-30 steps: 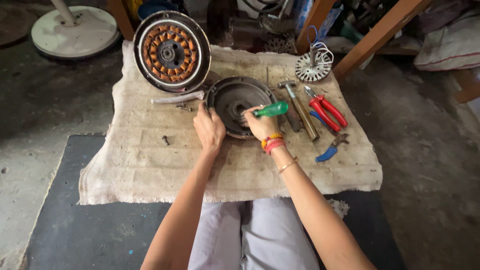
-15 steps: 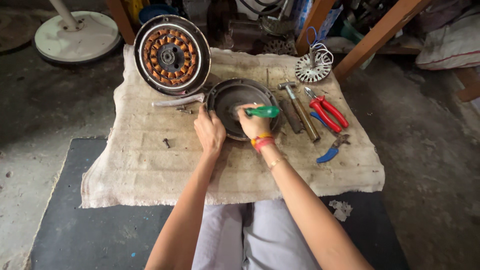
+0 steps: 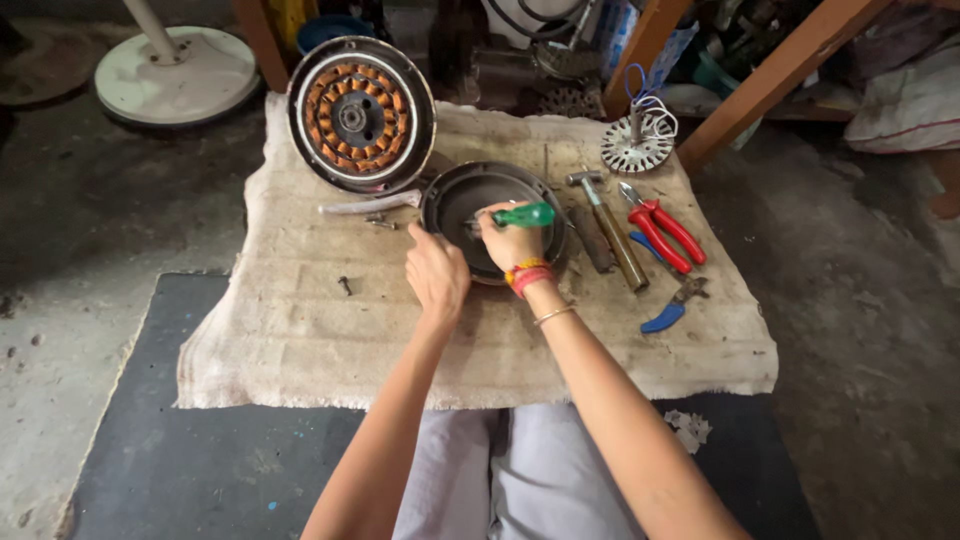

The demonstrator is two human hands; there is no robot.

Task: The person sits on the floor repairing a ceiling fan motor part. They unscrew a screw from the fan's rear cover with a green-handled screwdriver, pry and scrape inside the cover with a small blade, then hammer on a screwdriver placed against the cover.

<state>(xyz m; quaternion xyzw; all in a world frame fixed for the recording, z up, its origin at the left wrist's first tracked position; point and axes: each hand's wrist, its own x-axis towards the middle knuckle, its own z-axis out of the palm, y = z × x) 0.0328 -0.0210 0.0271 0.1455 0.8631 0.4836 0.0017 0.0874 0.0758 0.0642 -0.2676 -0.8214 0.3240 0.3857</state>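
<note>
Since the right hand [image 3: 510, 238] grips the green-handled screwdriver [image 3: 522, 215] over the dark round motor cover [image 3: 455, 195], I'd press straight down while the left hand [image 3: 438, 275], loosely curled and holding nothing, steadies the rim.

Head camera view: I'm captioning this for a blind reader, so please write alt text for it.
A person's right hand holds a green-handled screwdriver over a dark round motor cover on a burlap cloth, the left hand at the cover's edge. Behind leans a motor stator with copper windings; a hammer and red-handled pliers lie to the right.
</note>
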